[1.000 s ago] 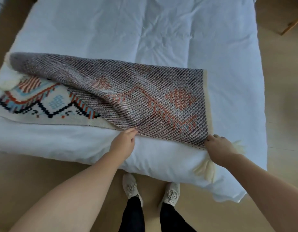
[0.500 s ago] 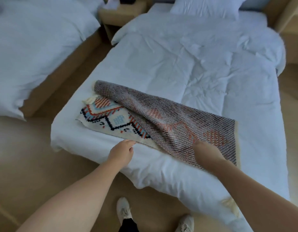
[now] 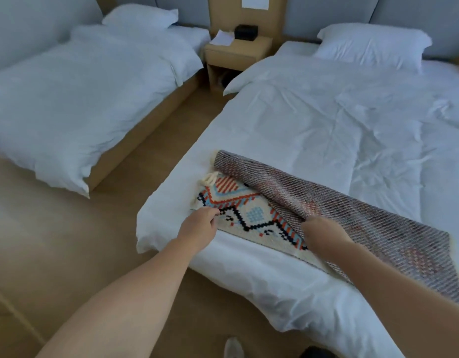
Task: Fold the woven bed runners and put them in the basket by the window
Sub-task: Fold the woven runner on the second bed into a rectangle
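A woven bed runner (image 3: 326,202) lies across the foot of the right-hand bed (image 3: 313,125), folded over itself so its grey-brown striped back faces up. A patterned cream, orange, blue and black part shows at its left end, with cream tassels at the corner. My left hand (image 3: 201,224) pinches the runner's near left edge. My right hand (image 3: 322,232) grips the edge of the folded-over top layer near the middle. No basket is in view.
A second white bed (image 3: 81,99) stands at the left across a strip of wooden floor (image 3: 55,241). Between the beds' heads a tan nightstand (image 3: 237,51) holds paper and a black box. A white pillow (image 3: 373,46) rests at the right bed's head.
My view has lifted from the bed's foot to the whole room. My left hand slid left along the near edge to the runner's end. My right hand moved left onto the top layer's edge.
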`<action>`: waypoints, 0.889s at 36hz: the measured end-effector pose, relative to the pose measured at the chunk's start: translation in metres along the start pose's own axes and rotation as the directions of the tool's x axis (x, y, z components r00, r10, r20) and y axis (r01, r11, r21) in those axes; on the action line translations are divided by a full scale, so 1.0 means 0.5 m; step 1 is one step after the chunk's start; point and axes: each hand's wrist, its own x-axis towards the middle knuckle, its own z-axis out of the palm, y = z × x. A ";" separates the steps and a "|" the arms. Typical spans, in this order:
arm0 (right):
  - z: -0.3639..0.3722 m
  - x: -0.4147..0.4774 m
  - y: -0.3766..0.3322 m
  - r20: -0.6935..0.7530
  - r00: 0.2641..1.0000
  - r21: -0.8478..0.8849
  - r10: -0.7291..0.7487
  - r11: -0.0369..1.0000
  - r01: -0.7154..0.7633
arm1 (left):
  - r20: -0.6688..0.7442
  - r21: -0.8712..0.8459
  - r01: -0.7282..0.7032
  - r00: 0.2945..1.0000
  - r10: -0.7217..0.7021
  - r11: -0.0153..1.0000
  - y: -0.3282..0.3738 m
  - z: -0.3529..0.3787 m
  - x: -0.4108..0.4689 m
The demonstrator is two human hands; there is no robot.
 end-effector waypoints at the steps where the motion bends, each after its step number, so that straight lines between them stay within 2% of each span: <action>1: -0.002 0.016 -0.012 -0.003 1.000 0.000 -0.009 1.000 0.009 | 0.007 0.005 0.002 1.000 -0.002 1.000 -0.012 -0.005 0.009; 8: 0.003 0.104 -0.053 0.019 0.999 -0.004 -0.037 0.999 0.037 | 0.068 0.051 -0.003 0.998 -0.001 0.999 -0.070 0.002 0.094; 19: 0.004 0.279 -0.068 0.104 0.993 0.044 -0.049 0.998 0.044 | 0.129 0.118 0.122 0.982 -0.137 0.985 -0.179 -0.002 0.206; 27: 0.037 0.404 -0.163 0.191 0.976 0.061 -0.101 0.994 0.091 | 0.163 0.153 0.178 0.966 -0.202 0.972 -0.300 0.027 0.315; 32: 0.097 0.510 -0.261 0.236 0.970 0.107 -0.060 0.994 0.036 | 0.243 0.213 0.151 0.949 -0.202 0.965 -0.401 0.097 0.417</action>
